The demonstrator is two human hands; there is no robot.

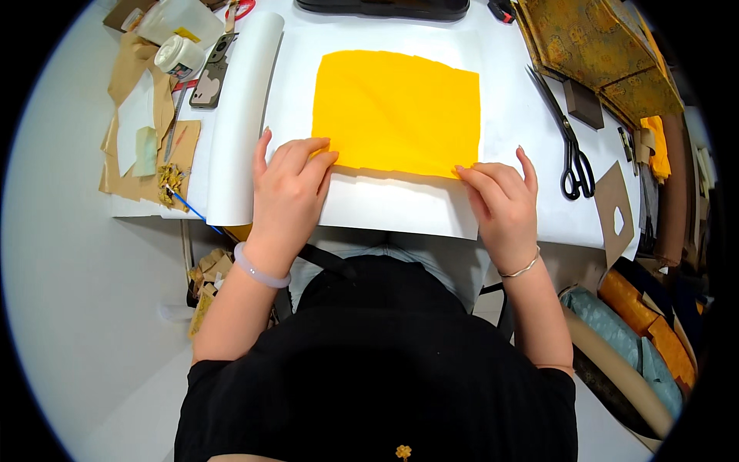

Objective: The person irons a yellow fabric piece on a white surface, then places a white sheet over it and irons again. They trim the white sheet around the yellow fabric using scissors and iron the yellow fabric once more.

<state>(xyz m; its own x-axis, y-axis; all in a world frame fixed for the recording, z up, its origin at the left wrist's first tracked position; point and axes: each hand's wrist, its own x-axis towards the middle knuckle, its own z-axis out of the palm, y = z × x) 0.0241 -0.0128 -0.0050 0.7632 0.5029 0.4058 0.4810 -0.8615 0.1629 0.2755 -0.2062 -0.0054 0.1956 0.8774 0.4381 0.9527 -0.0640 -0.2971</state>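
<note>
A bright yellow piece of cloth (396, 112) lies spread over white paper (400, 208) on the table in front of me. Its edges are slightly uneven, and faint creases run across it. My left hand (292, 177) pinches the near left corner between thumb and fingers. At the near right corner, my right hand (502, 196) grips the edge in the same way. The near edge between my hands is lifted a little and casts a shadow on the paper.
Left of the cloth lies a roll of white paper (245, 123), with a phone (214, 73) and a white jar (179, 57) beyond it. Black scissors (571, 142) lie to the right, near a grey-brown block (583, 104) and a patterned gold box (596, 46). Fabric rolls (616, 362) stand at lower right.
</note>
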